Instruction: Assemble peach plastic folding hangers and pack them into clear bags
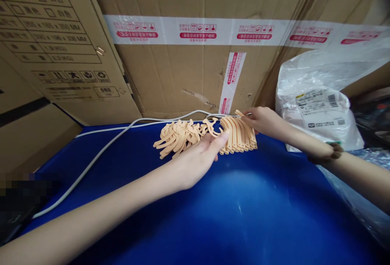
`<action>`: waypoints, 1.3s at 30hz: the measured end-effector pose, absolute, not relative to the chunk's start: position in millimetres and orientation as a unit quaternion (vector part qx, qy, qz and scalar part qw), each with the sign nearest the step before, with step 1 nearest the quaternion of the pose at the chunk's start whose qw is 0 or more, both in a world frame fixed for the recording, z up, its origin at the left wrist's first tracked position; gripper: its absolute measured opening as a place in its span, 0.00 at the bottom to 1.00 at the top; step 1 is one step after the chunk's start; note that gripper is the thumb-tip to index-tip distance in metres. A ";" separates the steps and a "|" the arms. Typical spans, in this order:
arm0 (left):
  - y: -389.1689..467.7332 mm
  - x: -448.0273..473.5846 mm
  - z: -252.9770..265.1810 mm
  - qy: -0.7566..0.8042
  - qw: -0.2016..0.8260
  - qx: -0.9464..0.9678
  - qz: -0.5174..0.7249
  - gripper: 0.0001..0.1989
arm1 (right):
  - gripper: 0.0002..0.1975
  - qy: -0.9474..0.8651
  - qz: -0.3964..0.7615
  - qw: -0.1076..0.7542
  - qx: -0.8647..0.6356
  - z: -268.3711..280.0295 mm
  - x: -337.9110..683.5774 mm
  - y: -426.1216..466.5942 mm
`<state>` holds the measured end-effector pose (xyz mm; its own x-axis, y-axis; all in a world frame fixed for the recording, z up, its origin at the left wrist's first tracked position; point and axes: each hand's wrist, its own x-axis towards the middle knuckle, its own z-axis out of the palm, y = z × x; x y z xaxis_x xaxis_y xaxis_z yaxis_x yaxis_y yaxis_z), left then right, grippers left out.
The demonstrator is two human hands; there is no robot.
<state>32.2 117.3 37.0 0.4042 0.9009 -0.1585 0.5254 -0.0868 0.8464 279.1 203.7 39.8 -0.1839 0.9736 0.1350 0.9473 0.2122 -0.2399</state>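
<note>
Between the thumb and fingers of my left hand [201, 155] is a thin beige curved piece [212, 128] with a hooked end; its kind is unclear. A loose pile of similar beige curved pieces [178, 137] lies left of that hand, partly hidden by it. On the right, more such pieces stand packed in a neat overlapping row [239, 135], their holed ends toward me. My right hand [263, 122] is closed at the row's far right, pinching the end of a beige strip [239, 113]. The left thumb is close against the row's left side.
A blue surface [237, 208] lies under everything. White cable [106, 151] runs along the back and down the left. Cardboard boxes [170, 74] wall off the back and left. At right sits a white plastic bag [317, 102] with a label. Some dark object [21, 204] is at lower left.
</note>
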 end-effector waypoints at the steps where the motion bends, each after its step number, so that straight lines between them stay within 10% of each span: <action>1: 119.0 32.2 32.8 0.502 0.458 0.699 0.223 0.31 | 0.17 -0.771 0.043 0.125 -0.623 37.8 276.7 203.7; 23: 135.4 39.3 45.7 0.468 0.614 0.584 0.252 0.19 | 0.14 -0.761 0.096 0.177 -0.617 38.3 264.6 185.6; 30: 150.9 44.8 49.1 0.446 0.563 0.614 0.328 0.12 | 0.19 -0.754 0.395 0.272 -0.449 60.6 229.6 136.8; 39: 154.4 27.6 69.1 0.391 0.449 0.733 0.329 0.17 | 0.14 -0.821 0.127 0.279 -0.482 74.3 244.5 135.7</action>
<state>27.6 154.4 69.1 0.4775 0.8686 0.1323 0.2771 -0.2918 0.9155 244.5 135.7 74.3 -0.3792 0.8621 0.3361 0.7202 0.5031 -0.4778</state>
